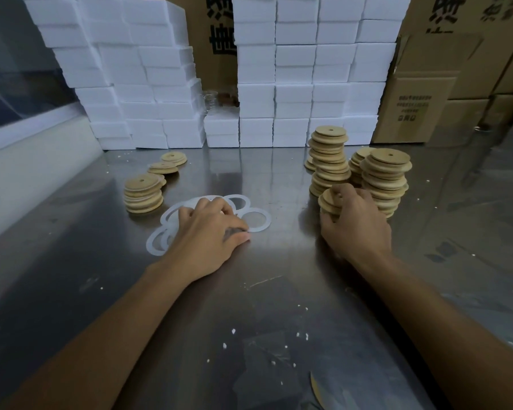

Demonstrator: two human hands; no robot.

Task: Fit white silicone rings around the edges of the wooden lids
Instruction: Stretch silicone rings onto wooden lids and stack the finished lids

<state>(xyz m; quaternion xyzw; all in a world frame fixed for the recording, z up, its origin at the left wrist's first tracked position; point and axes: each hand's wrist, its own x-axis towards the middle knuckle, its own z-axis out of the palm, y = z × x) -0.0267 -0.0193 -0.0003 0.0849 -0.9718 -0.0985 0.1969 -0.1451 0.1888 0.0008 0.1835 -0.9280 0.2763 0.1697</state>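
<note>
Fingers of left hand (211, 232) press curled on white rings (253, 221); right hand (353, 223) grips stacked wooden lids (329, 202). Bare tabletop (279, 179) lies beyond; carton (412, 108) print unreadable.

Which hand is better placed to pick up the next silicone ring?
Left. The left hand already rests on the silicone rings, fingertips pinching one. The right hand grips wooden lids beside the stacks.

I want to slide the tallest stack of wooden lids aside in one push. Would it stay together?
Probably not. The tallest stack of wooden lids leans, its discs offset from one another, so a push low down would likely topple it. The discs look smooth and loose, apt to slide apart. It also stands close to the neighbouring stack, which it might knock.
</note>
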